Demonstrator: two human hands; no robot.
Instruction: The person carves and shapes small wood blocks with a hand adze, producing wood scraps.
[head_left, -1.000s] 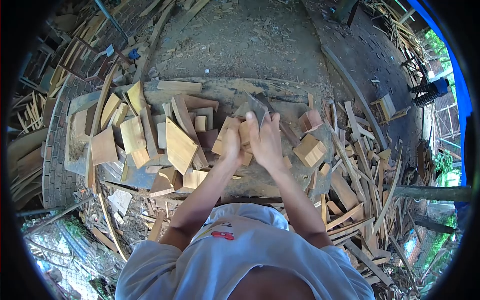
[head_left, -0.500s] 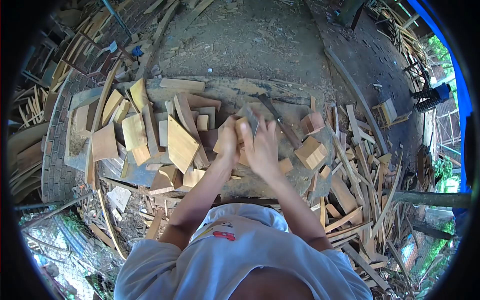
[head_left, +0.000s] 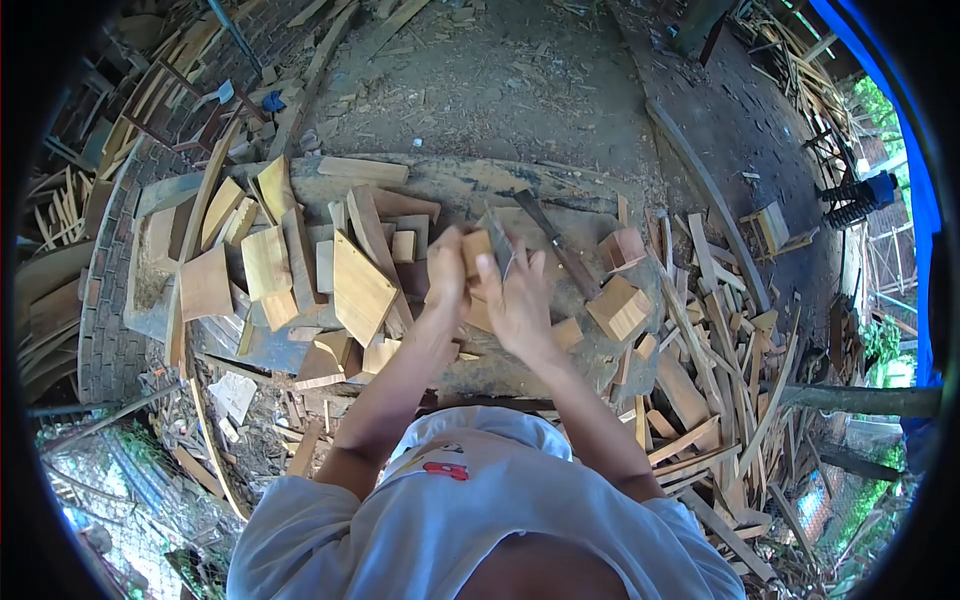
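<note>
In the head view, I take the dark-bladed tool (head_left: 556, 243) as the landmark; it lies slantwise on the worktop (head_left: 580, 208), its wooden handle pointing toward the person and somewhat to the right. Just to the left of this tool, the two hands are close together over the worktop, and between them is a small wooden block (head_left: 477, 250). The left hand (head_left: 447, 270) is curled around the left side of this block. The right hand (head_left: 517, 302) has its thumb up at the block, and its other fingers are partly bent behind a thin grey plate (head_left: 499, 238), which stands on edge between the block and the tool; I cannot tell how firmly each hand presses. Beside the handle end of the tool there is a thick pale block (head_left: 620, 307), and to the right of the tool a reddish block (head_left: 623, 248). A small offcut (head_left: 567, 333) lies nearer to the person than the tool. Farther left of the tool, beyond the left hand, a pointed yellow board (head_left: 363, 290) leans among many other cut pieces. Well apart to the right of the tool, a heap of scrap wood (head_left: 725, 380) is spread beside the worktop.
</note>
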